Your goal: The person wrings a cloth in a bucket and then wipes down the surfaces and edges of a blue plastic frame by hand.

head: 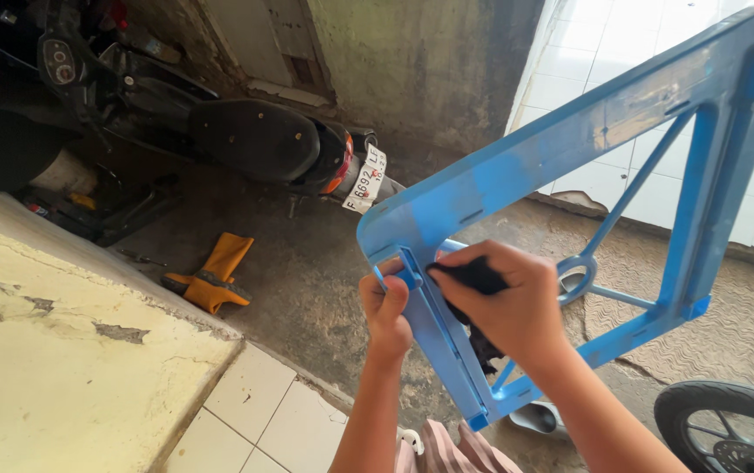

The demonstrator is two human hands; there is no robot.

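A blue painted metal frame (570, 144) with thin inner rods and a ring is held up in front of me, tilted. My left hand (386, 311) grips the frame's lower left corner by a small tab. My right hand (504, 302) holds a black cloth or pad (473, 273) pressed against the frame's lower left bar, with more black material hanging below the hand.
A black scooter (246, 136) is parked by the stained wall at the back. An orange glove (215, 273) lies on the concrete floor. A pale worn ledge (62, 350) is on my left, white tiles below. A wheel (727, 429) sits at bottom right.
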